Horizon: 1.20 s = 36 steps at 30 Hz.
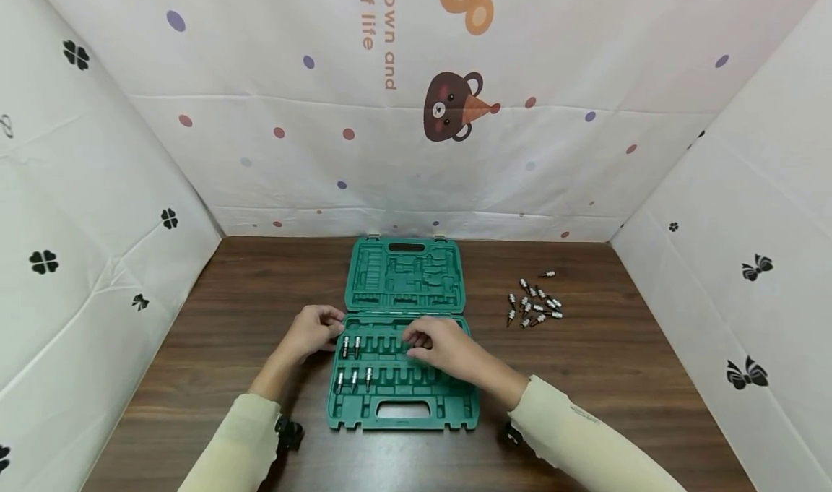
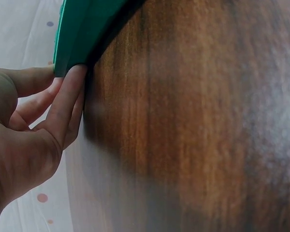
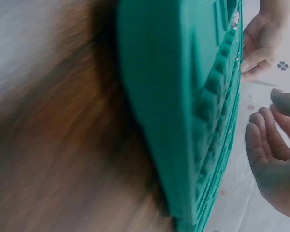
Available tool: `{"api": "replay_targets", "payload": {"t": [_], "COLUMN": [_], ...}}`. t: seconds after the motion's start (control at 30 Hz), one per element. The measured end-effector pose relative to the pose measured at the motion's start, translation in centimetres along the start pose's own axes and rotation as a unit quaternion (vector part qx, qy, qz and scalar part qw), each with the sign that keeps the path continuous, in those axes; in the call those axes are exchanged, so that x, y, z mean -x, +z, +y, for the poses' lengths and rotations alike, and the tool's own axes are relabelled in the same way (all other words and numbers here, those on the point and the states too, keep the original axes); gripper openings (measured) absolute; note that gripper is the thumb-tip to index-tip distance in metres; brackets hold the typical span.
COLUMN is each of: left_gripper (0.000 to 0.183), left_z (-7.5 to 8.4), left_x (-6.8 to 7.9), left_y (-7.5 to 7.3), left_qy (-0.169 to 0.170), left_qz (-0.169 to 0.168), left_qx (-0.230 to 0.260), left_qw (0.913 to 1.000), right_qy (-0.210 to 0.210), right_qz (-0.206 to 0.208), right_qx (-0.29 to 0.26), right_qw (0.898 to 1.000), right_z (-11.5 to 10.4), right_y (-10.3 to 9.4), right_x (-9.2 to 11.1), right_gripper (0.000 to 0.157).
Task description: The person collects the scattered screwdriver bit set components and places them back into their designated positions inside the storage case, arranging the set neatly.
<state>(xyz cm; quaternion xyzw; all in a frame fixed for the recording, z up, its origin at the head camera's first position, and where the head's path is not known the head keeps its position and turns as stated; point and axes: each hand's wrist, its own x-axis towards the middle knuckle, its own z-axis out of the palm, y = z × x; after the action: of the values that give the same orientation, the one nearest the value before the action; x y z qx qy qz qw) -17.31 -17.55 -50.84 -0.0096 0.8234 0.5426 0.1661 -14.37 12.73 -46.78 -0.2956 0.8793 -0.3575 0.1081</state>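
Left hand (image 1: pixel 310 331) pinches the green case (image 1: pixel 354 410); right hand (image 1: pixel 445 347), thumb and fingers apart above it, is nearer the loose bits (image 1: pixel 538 308) — rightward, axes mixed.

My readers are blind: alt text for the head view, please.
A person's left hand touches the edge of an open green case on a wooden table; the right hand is over its slots. Five visible bits sit inside; others lie loose at right.
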Motion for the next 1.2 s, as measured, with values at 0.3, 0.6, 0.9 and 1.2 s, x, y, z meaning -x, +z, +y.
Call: {"api": "replay_targets", "payload": {"t": [0.3, 0.6, 0.9, 1.2], "left_gripper": [0.024, 0.023, 0.023, 0.022], "left_z": [0.0, 0.0, 0.2, 0.1], "left_x": [0.1, 0.0, 0.0, -0.1], "left_y": [0.0, 0.1, 0.0, 0.2], "left_qy": [0.001, 0.002, -0.004, -0.007], "left_qz": [0.003, 0.004, 0.005, 0.007], "left_qx": [-0.005, -0.007, -0.008, -0.009], "left_qw": [1.0, 1.0, 0.9999, 0.9999], "right_qy": [-0.022, -0.014, 0.017, 0.023], "right_qz": [0.064, 0.123, 0.15, 0.178], "right_qx": [-0.011, 0.005, 0.01, 0.052], "right_qw": [0.998, 0.992, 0.989, 0.982], "right_z": [2.1, 4.4, 6.6, 8.8], "right_y": [-1.0, -2.7, -3.7, -4.9], "right_x": [1.6, 3.3, 4.5, 5.9], "right_gripper": [0.026, 0.028, 0.03, 0.031]}}
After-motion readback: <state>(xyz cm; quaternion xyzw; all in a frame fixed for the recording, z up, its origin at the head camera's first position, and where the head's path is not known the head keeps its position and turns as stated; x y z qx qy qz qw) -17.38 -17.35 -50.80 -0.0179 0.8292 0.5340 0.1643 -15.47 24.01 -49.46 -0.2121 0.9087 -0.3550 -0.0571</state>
